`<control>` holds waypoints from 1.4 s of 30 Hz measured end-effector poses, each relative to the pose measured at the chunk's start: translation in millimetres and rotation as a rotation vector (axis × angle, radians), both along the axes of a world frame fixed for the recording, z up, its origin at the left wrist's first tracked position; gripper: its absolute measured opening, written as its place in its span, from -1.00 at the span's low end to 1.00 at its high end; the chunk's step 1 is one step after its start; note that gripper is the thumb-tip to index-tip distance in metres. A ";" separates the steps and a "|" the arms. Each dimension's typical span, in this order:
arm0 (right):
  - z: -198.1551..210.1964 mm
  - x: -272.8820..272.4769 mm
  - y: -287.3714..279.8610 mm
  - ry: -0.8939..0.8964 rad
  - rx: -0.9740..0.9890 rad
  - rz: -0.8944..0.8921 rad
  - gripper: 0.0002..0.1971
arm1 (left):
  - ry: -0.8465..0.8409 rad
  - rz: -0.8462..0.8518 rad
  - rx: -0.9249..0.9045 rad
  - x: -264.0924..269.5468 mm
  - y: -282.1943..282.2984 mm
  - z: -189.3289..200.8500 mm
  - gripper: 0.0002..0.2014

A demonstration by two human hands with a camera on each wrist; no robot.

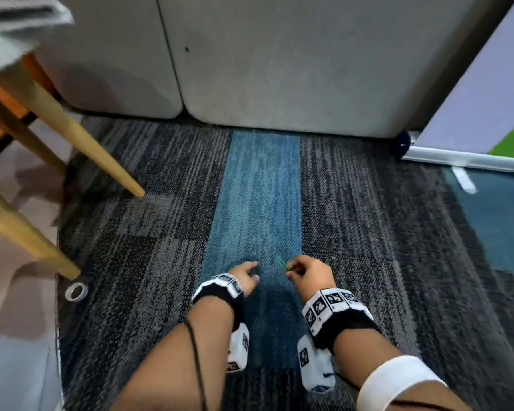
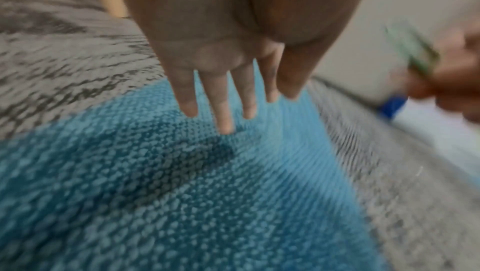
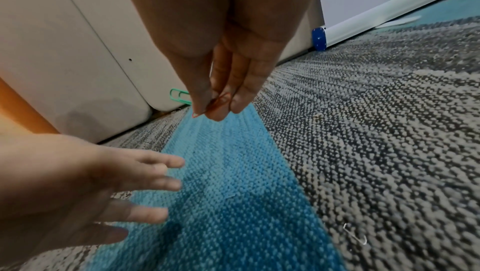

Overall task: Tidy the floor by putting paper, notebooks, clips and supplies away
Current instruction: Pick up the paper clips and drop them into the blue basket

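Observation:
My right hand hovers low over the blue carpet stripe. It pinches a green paper clip between thumb and fingers. In the right wrist view the green clip sticks out to the left of my right hand, and a red paper clip is pinched at the fingertips too. A silver paper clip lies on the grey carpet to the right. My left hand floats beside it, fingers straight and spread just above the carpet, holding nothing.
A roll of tape lies on the carpet edge at the left, near wooden chair legs. White cabinets stand ahead. A banner stand's rail and a white strip lie at the right.

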State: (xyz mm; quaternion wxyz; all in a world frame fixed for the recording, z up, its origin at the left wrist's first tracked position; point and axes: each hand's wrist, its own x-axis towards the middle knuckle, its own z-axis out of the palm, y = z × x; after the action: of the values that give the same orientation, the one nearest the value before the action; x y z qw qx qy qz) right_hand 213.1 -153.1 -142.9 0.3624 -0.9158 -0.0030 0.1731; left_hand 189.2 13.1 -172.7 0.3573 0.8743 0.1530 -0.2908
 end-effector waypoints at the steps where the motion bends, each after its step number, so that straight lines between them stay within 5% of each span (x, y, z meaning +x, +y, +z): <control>1: 3.6 -2.6 0.1 0.012 0.006 -0.005 -0.90 | -0.070 0.134 -0.116 -5.7 1.3 3.7 -0.60; 5: 15.7 -11.6 9.7 0.041 0.037 0.012 -0.86 | -0.135 0.493 -0.560 -27.3 -2.8 31.1 -0.69; 10: 46.0 -23.7 38.8 -0.015 0.101 0.066 -0.83 | -0.260 0.559 -0.676 -32.2 11.9 65.2 -0.91; 18: 106.6 -32.8 93.3 -0.131 0.289 0.154 -0.63 | -0.469 0.607 -0.651 -49.7 59.4 116.8 -0.80; 28: 235.6 -37.0 215.9 -0.368 0.545 0.315 -0.67 | -0.887 0.692 -0.590 -64.0 166.8 252.2 -0.73; 34: 304.8 -56.1 285.9 -0.468 0.650 0.385 -0.88 | -1.068 0.726 -0.419 -87.9 235.2 329.1 -0.72; 42: 344.7 -73.5 338.8 -0.504 0.697 0.415 -0.88 | -1.392 0.921 -0.065 -107.4 312.3 412.9 -0.71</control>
State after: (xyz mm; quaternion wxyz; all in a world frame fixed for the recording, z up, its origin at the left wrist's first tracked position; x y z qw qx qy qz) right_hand 139.6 185.7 201.8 0.5937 -0.7331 -0.3316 0.0029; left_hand 81.8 325.4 240.1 0.4786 0.6934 0.2310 0.4866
